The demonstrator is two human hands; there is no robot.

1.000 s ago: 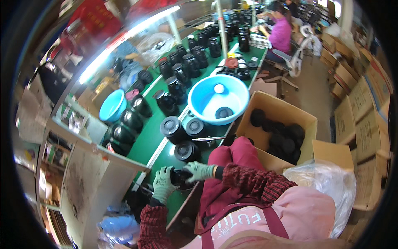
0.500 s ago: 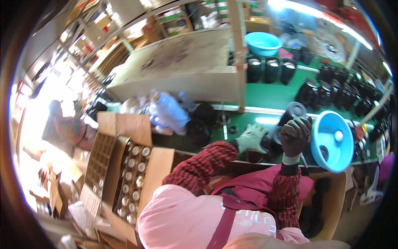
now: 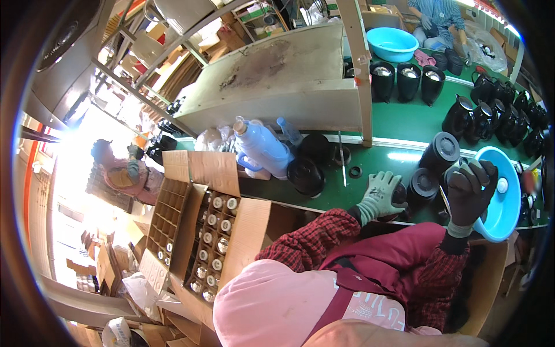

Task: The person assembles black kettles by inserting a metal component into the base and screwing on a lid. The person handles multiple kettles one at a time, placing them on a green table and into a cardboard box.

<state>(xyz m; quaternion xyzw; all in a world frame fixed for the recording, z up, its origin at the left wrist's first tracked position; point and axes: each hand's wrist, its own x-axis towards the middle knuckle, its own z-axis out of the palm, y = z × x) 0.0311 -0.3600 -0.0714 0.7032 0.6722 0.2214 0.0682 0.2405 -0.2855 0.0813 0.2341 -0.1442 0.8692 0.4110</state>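
Note:
My left hand (image 3: pixel 377 198), in a pale grey-green glove, curls its fingers over a dark rounded part (image 3: pixel 398 195) at the near edge of the green bench. To its right my right hand (image 3: pixel 471 188), in a dark-faced glove with a grey cuff, is raised and closed. A thin pale strip (image 3: pixel 444 200) shows beside that fist; whether the fist grips it is unclear. Just beyond the hands stand black cylindrical containers, a taller one (image 3: pixel 440 151) and a shorter one (image 3: pixel 424 184). A small black ring (image 3: pixel 355 172) lies left of them.
A light-blue basin (image 3: pixel 498 217) holding a white round piece stands right. Black jugs (image 3: pixel 459 115) line the far bench. Left are a blue bottle-shaped jug (image 3: pixel 263 147) and an open carton (image 3: pixel 245 222) of silvery glass liners. Other people (image 3: pixel 438 23) sit at the far right and far left.
My view has shifted, so the bench and both hands appear farther right. The left hand's fingers now curl more closely over the dark part. The right fist stays raised.

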